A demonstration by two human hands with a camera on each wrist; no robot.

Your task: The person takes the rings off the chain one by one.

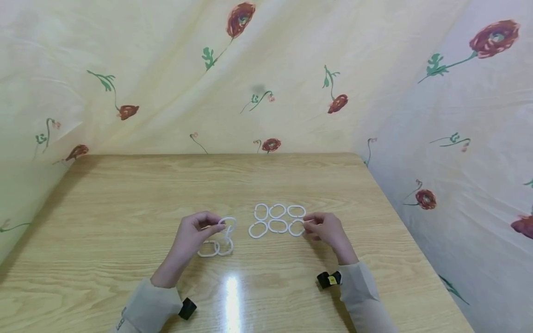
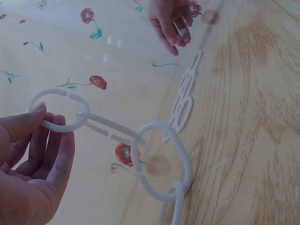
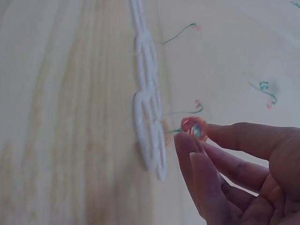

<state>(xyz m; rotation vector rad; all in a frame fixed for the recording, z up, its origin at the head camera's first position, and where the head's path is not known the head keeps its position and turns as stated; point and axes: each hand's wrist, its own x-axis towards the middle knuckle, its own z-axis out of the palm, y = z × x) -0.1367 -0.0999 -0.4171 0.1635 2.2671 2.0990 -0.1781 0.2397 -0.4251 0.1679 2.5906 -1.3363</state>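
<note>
Head view — left hand (image 1: pixel 199 226) pinches a white plastic chain (image 2: pixel 112 123); right hand (image 1: pixel 328 229) — fingers narrowly apart — beside six white plastic ovals (image 1: pixel 277 219).

Loose white links (image 1: pixel 269 225), six; joined white links (image 1: pixel 218 248), four. Hands (image 1: pixel 194 230), two. Worktop (image 1: pixel 125 199), one. Black wrist devices (image 1: pixel 188 308), two.

Screened work spot (room type unclear): wood-grained table (image 1: pixel 125 185), flowered cloth (image 1: pixel 166 46) around.

The desk (image 1: pixel 125 194) has a light wood-grain top, with a bright strip-shaped reflection (image 1: pixel 232 303) on its near part. From here, a pale, creased cloth (image 1: pixel 166 37) extends behind it and along both sides, printed with red flowers (image 1: pixel 240 19) and green leaves (image 1: pixel 208 54).
</note>
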